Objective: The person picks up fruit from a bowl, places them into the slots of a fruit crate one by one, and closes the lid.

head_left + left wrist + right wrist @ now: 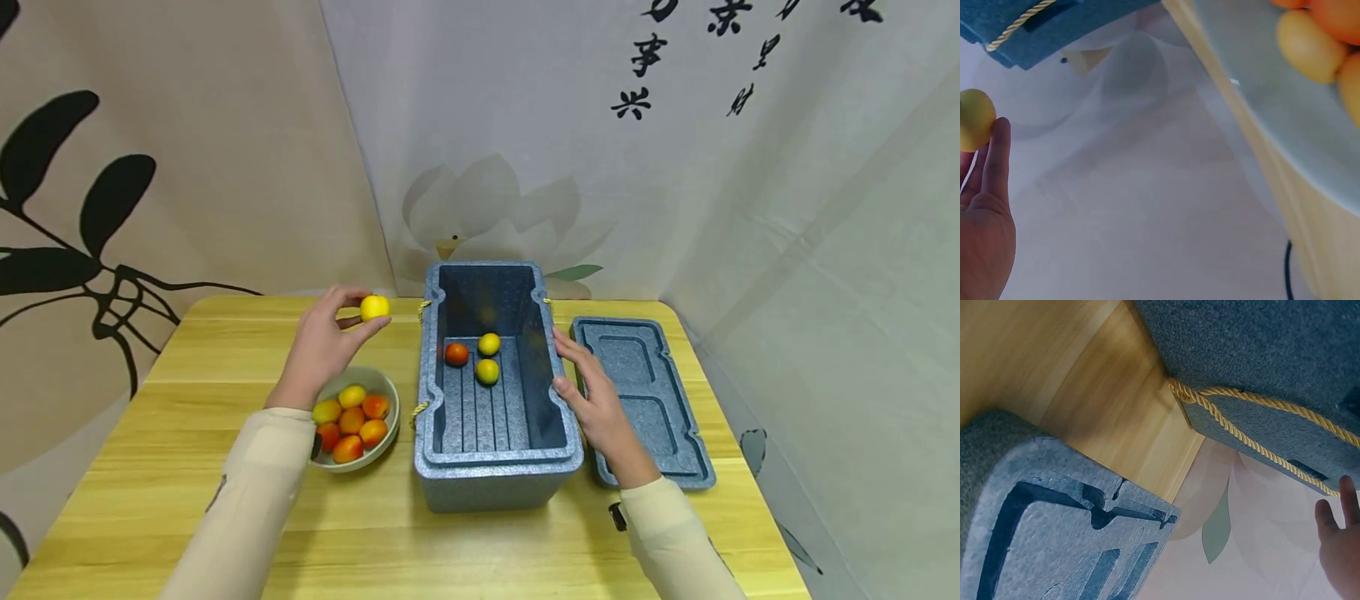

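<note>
Between thumb and fingertips my left hand pinches a small round yellow fruit, held up beyond the bowl and left of the foam box. The same yellow fruit shows at the left edge of the left wrist view. My right hand rests with extended fingers along the right rim of the grey-blue foam box. Inside this open box lie a red fruit and two yellow ones, the far one and the near one. A pale bowl of several yellow and orange-red fruits stands under my left wrist.
The box's lid lies on the wooden table right of the box, its recessed face up. A twisted yellow rope runs along the box's side. A printed cloth hangs behind the table.
</note>
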Tool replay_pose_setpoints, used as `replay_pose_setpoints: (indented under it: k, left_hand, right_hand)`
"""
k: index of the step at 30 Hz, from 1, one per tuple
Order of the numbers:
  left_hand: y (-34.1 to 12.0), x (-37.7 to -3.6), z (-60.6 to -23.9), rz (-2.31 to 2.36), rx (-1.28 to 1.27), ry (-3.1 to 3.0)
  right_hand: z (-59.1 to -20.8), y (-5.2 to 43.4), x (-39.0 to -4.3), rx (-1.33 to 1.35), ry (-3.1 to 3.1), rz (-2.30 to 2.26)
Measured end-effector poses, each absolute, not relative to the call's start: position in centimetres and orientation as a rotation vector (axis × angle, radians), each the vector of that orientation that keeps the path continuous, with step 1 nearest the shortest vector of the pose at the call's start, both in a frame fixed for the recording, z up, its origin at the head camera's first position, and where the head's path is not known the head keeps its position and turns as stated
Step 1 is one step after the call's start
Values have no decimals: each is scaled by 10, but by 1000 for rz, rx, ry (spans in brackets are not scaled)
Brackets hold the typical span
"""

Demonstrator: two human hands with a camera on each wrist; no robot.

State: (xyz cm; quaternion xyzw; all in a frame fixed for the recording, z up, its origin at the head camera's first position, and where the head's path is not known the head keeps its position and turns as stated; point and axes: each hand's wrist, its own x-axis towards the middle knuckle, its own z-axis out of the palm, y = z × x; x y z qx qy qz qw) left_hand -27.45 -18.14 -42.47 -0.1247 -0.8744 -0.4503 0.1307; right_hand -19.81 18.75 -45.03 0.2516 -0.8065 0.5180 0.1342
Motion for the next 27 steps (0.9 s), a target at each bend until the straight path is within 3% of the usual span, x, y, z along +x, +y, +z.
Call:
replay_pose_setpoints:
  k: [11,27]
  left_hand:
    - [-160,-292,-397,-1265,-481,-2494]
    - [-130,-310,-389,-1348,-553,-2471]
  right_hand:
    - [-450,188,-200,736,-2323,1497]
    - [-449,188,-199,740,-2337,1500]
